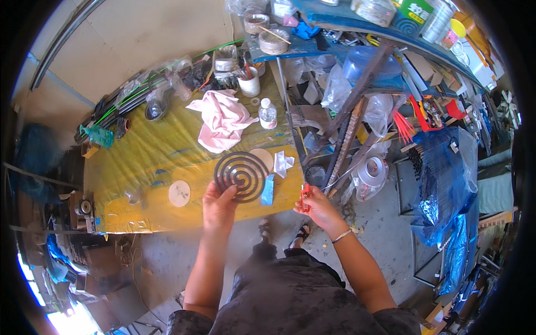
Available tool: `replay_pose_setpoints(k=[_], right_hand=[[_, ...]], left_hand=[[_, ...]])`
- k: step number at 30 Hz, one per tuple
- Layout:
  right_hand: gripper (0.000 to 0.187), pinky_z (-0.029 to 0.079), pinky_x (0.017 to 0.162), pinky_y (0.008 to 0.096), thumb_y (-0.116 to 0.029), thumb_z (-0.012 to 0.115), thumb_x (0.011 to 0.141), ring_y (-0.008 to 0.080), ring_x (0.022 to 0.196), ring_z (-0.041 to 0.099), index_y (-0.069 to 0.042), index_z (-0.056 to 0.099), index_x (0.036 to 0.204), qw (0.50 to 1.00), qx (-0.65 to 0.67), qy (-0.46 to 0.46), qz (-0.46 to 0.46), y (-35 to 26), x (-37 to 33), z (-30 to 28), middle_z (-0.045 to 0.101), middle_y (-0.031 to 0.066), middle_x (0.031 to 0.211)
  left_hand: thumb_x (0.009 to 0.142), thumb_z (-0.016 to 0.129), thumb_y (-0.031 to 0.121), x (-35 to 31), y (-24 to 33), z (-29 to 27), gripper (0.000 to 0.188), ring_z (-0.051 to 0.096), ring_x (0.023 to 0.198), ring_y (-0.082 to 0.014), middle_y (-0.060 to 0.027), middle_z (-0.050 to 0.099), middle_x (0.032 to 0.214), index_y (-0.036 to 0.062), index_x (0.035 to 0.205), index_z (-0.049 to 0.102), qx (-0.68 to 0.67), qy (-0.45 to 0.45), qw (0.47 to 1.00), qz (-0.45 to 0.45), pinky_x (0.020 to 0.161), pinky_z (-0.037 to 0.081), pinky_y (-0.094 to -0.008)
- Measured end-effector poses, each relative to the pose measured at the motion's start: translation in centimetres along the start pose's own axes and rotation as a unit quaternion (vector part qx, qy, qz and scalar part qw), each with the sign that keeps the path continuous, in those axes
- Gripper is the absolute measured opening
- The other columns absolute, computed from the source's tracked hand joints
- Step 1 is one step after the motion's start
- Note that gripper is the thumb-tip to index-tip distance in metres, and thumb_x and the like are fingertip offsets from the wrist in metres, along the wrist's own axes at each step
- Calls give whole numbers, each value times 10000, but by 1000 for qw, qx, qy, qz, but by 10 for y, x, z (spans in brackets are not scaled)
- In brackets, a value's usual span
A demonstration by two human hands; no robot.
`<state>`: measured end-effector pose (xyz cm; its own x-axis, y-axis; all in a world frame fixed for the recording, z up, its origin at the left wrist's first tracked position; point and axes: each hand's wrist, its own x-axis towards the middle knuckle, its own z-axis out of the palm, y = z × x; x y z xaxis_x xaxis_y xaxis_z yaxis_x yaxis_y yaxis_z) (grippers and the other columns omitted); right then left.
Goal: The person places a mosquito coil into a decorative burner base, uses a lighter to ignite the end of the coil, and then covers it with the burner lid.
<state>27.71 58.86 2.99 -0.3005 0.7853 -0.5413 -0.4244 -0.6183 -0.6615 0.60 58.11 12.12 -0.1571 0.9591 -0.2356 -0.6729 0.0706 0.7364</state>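
A dark mosquito coil (pixel 242 177) is pinched flat between the thumb and fingers of my left hand (pixel 219 202), over the front edge of the yellow-covered table (pixel 139 209). My right hand (pixel 319 207) is closed around a red lighter (pixel 305 197), just off the table's right front corner. I see no flame at the lighter. Coil and lighter are apart. Partly behind the coil lies a round tan disc (pixel 261 160). A blue strip (pixel 268 190) and a crumpled white piece of paper or plastic (pixel 283 163) lie to its right.
A pink cloth (pixel 219 120), a clear bottle (pixel 267 114) and a white cup of brushes (pixel 249 84) stand farther back. Another tan disc (pixel 179 193) lies left. Right of the table, slanted bars (pixel 352 125), a roll of tape (pixel 371 170) and a cluttered blue shelf (pixel 335 17) crowd in.
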Motion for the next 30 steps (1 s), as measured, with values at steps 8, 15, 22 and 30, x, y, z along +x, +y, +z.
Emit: replay_pose_setpoints(k=[8, 15, 22, 30], right_hand=[[214, 524, 714, 286, -83, 675, 846, 120, 816, 616, -103, 613, 1050, 988, -125, 81, -29, 19, 102, 24, 630, 10, 909], [221, 504, 574, 257, -78, 704, 830, 128, 704, 631, -65, 602, 1026, 948, -274, 157, -35, 18, 177, 58, 652, 59, 883], [417, 480, 633, 268, -75, 713, 814, 139, 755, 612, 10, 490, 1157, 884, -333, 248, -217, 18, 201, 31, 647, 80, 885], [365, 471, 624, 237, -126, 690, 832, 118, 767, 594, -56, 522, 1149, 930, -205, 258, -163, 72, 36, -62, 615, 56, 921]], left_hand=[[872, 528, -83, -11, 38, -73, 216, 626, 944, -224, -87, 602, 1008, 26, 1059, 538, -1, 91, 996, 7, 816, 539, -389], [869, 538, -87, -10, 59, -110, 244, 640, 948, -224, -84, 622, 1021, 40, 1077, 551, -14, 99, 995, -6, 801, 556, -368], [871, 561, -63, 5, 58, -107, 240, 655, 906, -216, -87, 649, 1000, 45, 1084, 566, -5, 46, 998, -34, 794, 558, -358], [852, 608, -46, -2, 15, -78, 191, 641, 921, -207, -66, 637, 983, 47, 1015, 574, 0, -52, 990, -130, 838, 526, -372]])
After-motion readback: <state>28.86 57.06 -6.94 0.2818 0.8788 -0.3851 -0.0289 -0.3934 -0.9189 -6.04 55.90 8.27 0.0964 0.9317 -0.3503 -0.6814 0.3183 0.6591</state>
